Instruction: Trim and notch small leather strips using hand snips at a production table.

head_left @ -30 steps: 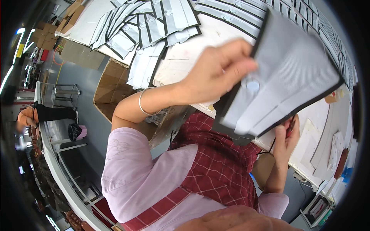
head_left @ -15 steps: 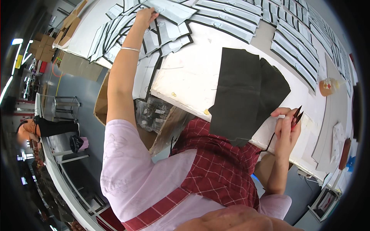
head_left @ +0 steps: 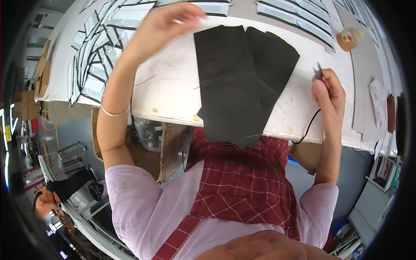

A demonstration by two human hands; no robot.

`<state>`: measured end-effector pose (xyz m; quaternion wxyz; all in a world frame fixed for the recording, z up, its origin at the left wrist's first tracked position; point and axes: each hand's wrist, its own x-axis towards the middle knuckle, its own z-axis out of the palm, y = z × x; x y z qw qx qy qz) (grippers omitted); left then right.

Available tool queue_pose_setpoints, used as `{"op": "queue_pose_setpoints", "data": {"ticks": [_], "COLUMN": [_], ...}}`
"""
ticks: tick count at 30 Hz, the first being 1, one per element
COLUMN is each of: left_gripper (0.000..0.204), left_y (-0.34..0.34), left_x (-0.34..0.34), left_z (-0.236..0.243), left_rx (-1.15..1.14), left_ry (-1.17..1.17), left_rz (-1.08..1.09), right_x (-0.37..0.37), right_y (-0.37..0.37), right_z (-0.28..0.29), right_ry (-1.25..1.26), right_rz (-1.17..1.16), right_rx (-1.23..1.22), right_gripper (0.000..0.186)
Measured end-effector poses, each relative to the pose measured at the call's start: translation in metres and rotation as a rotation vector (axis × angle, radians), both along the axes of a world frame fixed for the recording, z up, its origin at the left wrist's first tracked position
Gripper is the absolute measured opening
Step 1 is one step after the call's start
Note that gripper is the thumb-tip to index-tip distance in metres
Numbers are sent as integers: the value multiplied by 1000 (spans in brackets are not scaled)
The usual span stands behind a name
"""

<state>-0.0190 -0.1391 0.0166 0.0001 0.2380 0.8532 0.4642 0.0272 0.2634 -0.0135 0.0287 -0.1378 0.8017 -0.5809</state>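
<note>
My left hand (head_left: pixel 171 26) is in the air above the far left of the table, blurred by motion. Its thumb and fingers look apart, and I see nothing held in them. My right hand (head_left: pixel 330 91) is closed around a pair of thread snips (head_left: pixel 321 76) with dark pointed blades and a bit of red at the grip. A black cord (head_left: pixel 308 125) hangs down from that hand. Between my hands lie black flat sheets (head_left: pixel 227 82), overlapping like a fan, their near end hanging over the table edge onto my checked apron.
Pale panels with black borders (head_left: pixel 97 56) lie heaped at the left of the white table (head_left: pixel 169 93); more panels (head_left: pixel 299 17) lie in rows at the back. An orange-tinged container (head_left: pixel 348 40) stands far right. An opened cardboard box (head_left: pixel 147 162) sits below the table's front edge.
My left hand has let go of a pale panel at the heap and come back toward the black sheets. The view has shifted. My right hand still holds the snips.
</note>
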Motion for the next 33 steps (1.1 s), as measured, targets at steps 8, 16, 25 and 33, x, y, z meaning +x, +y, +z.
{"op": "queue_pose_setpoints", "data": {"ticks": [8, 16, 25, 33], "left_gripper": [15, 10, 10, 13], "left_y": [72, 77, 77, 83], "left_x": [22, 19, 22, 22], "left_z": [-12, -20, -26, -32], "left_rx": [-126, -206, -186, -120], "left_ry": [43, 158, 146, 89], "left_rz": [-219, -254, -243, -231], "right_x": [-1, -23, -34, -38], "right_y": [-22, -51, -66, -64], "right_z": [17, 11, 4, -1], "right_ry": [159, 517, 655, 632], "right_rz": [110, 328, 389, 401], "right_rx": [333, 586, 687, 664], "right_gripper": [17, 34, 37, 36]}}
